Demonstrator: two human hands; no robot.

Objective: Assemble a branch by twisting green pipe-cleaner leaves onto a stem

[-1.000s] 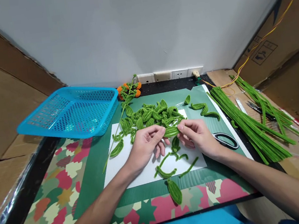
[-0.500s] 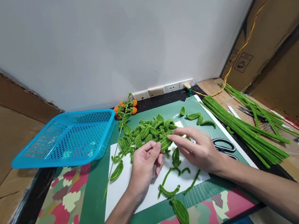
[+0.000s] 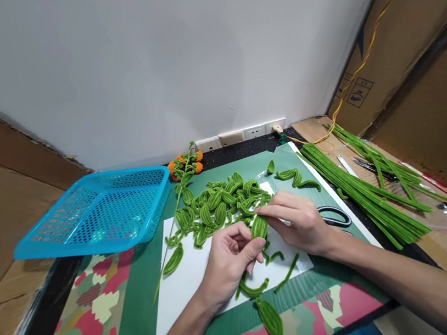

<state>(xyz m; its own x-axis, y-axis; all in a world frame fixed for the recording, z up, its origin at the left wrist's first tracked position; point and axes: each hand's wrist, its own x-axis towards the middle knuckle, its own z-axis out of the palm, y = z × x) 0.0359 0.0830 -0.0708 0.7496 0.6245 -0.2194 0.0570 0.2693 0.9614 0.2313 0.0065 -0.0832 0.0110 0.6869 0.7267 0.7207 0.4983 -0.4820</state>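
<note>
My left hand (image 3: 230, 258) and my right hand (image 3: 298, 222) meet over a white sheet (image 3: 181, 284) and pinch the same green pipe-cleaner leaf (image 3: 259, 227), held upright between the fingertips. Behind them lies a pile of several finished green leaves (image 3: 220, 201). Short bent green pieces (image 3: 255, 288) lie on the sheet below my hands. Another finished leaf (image 3: 270, 318) rests near the front edge.
A blue mesh basket (image 3: 97, 213) stands at the left. Black scissors (image 3: 336, 216) lie right of my right hand. A bundle of long green pipe cleaners (image 3: 360, 192) stretches along the right. A stem with orange flowers (image 3: 184, 167) lies at the back.
The leaf held flat between both hands has been turned upright and brought nearer. My left hand curled in under it. The view tilted up slightly.
</note>
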